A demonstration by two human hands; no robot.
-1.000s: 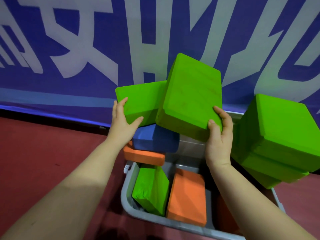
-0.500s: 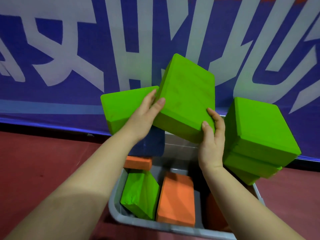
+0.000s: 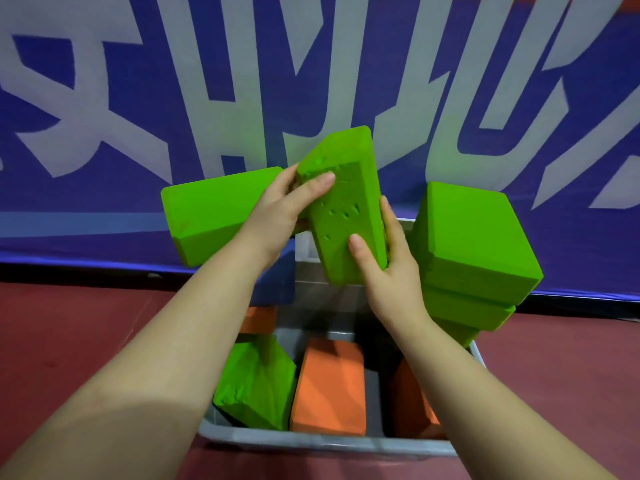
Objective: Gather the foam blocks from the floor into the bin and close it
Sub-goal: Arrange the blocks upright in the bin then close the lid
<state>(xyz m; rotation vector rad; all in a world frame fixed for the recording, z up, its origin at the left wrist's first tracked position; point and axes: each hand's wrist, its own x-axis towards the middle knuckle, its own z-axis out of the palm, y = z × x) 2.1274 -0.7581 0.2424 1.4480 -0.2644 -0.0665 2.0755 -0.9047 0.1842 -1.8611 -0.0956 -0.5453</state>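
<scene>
Both hands hold one pitted green foam block (image 3: pixel 341 216) tilted on end above the grey plastic bin (image 3: pixel 329 441): the left hand (image 3: pixel 277 209) curls its fingers over the block's upper corner at about 11 o'clock, and the right hand (image 3: pixel 388 268) pinches its lower edge at about 5 o'clock, thumb on the near face and fingers wrapped behind. The grip sits on two opposite corners of soft foam, so the block could twist or slip as it is lowered. Touching the left hand at 9 o'clock, a second bright green foam block (image 3: pixel 214 216) rests askew on a dark blue foam block (image 3: pixel 277 275); a nudge from the left wrist would likely tip it over the rim onto the red floor (image 3: pixel 69 341). At 3 o'clock a leaning stack of green foam blocks (image 3: pixel 474 251) overhangs the bin's right rim just beside the right forearm, and a brush from the arm could topple it outward. Inside, a crumpled green foam block (image 3: pixel 256 386) and a flat orange foam block (image 3: pixel 329 386) lie near the front wall, with more orange pieces beside them. The piles stand well above the rim, so unless they are flattened the bin probably cannot close; no lid is visible.
</scene>
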